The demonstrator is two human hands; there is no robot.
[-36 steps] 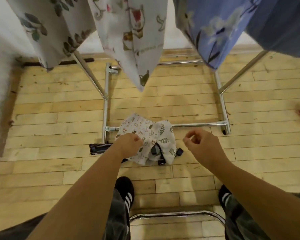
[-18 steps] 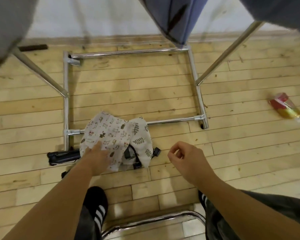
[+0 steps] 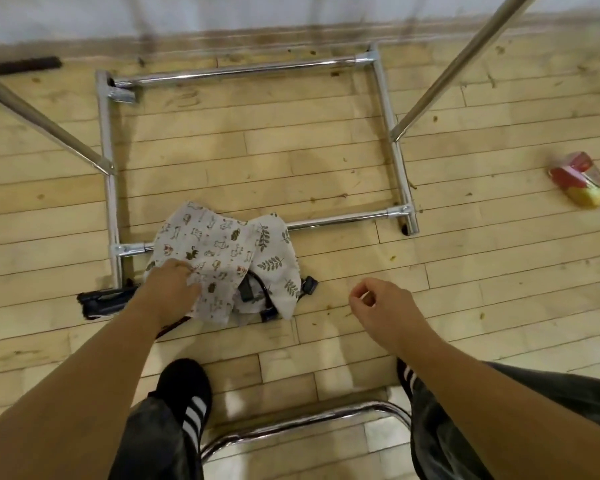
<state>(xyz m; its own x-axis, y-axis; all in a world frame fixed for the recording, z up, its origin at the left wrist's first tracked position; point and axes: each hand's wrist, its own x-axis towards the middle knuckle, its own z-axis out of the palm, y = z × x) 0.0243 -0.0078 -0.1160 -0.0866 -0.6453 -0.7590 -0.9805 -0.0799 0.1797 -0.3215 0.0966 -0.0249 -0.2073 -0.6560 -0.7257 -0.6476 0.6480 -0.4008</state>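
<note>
A curved chrome tube (image 3: pixel 309 419) lies nearest, crossing the floor (image 3: pixel 291 157) between two black shoes with white stripes, the left shoe (image 3: pixel 187 389) and the right shoe (image 3: pixel 406 372), under dark trouser legs.

The left hand (image 3: pixel 172 285) reaches forward and down. Its grip is grasping the animal cloth (image 3: pixel 208 251) at the near left part, fingers curled into the fabric, which creases at the fingertips. The right hand (image 3: pixel 378 306) hangs above bare floor, well right of the cloths, touching nothing. Its grip is released, fingers loosely curled, thumb tip near the forefinger, with nothing seen between them.

The animal cloth, pale with small printed figures, lies on the floor left of centre. Its far edge drapes over the near bar (image 3: pixel 340 221) of the rack base. It overlaps a leaf cloth (image 3: pixel 278 265) just to its right, which also lies across that bar. Black straps (image 3: pixel 253 292) show beneath both cloths, with a buckle (image 3: pixel 310 284) at the right edge. A black bundle (image 3: pixel 101 301) lies on the floor just left of the left wrist; what it is cannot be told.

Farther off, the base forms a chrome rectangle on the boards. Two slanted poles rise from its side bars, the left pole (image 3: pixel 45 124) and the right pole (image 3: pixel 465 64). A red and yellow packet (image 3: pixel 584 183) lies on the floor at far right, well apart. A dark strip (image 3: pixel 21 65) lies far left by the skirting, below the white wall (image 3: pixel 291 12).
</note>
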